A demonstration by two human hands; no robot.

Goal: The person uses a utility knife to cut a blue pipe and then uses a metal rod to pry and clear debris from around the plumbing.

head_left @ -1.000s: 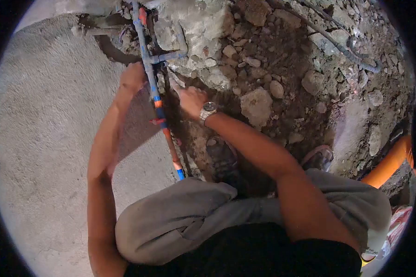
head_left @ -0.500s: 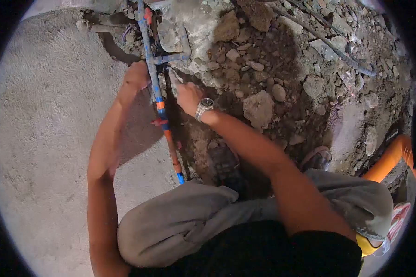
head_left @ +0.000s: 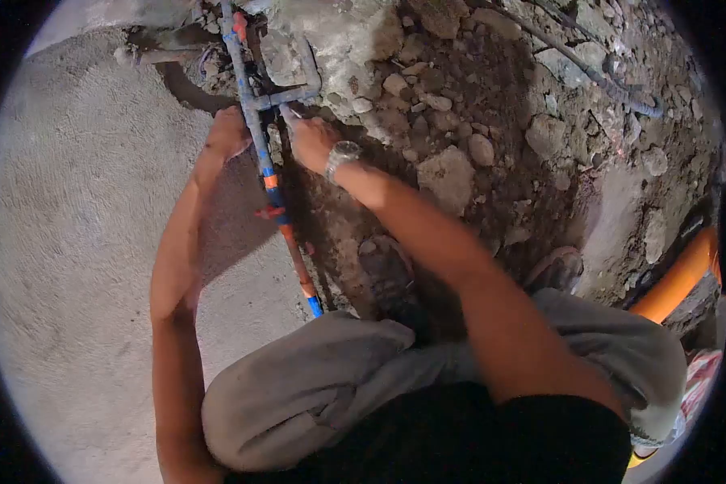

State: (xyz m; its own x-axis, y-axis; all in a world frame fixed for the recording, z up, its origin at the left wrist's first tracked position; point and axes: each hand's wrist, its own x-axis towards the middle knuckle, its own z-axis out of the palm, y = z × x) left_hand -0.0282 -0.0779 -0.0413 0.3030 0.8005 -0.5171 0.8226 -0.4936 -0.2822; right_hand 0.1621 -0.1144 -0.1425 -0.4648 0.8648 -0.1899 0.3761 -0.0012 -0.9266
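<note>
A blue and orange pipe point(head_left: 254, 129) runs from the top down to my knee, along the edge of a rough concrete slab point(head_left: 81, 210). A grey branch pipe point(head_left: 290, 97) joins it near the top. My left hand point(head_left: 230, 133) is on the slab side, close against the pipe, its fingers curled and partly hidden. Just below the branch, my right hand point(head_left: 313, 143) has its fingers drawn together around a small pale item point(head_left: 289, 115), too small to name. A watch point(head_left: 344, 157) is on the right wrist.
Rubble with stones point(head_left: 446, 179) lies to the right. A dark cable point(head_left: 577, 77) crosses it at the upper right. An orange pipe point(head_left: 678, 278) stands at the far right. My shoe point(head_left: 385, 270) is beside the trench, below my right hand.
The view has shifted, so the pipe and rubble appear slightly further left. My right hand has turned a little and sits nearer the branch, its fingers more closed. My left hand remains beside the pipe.
</note>
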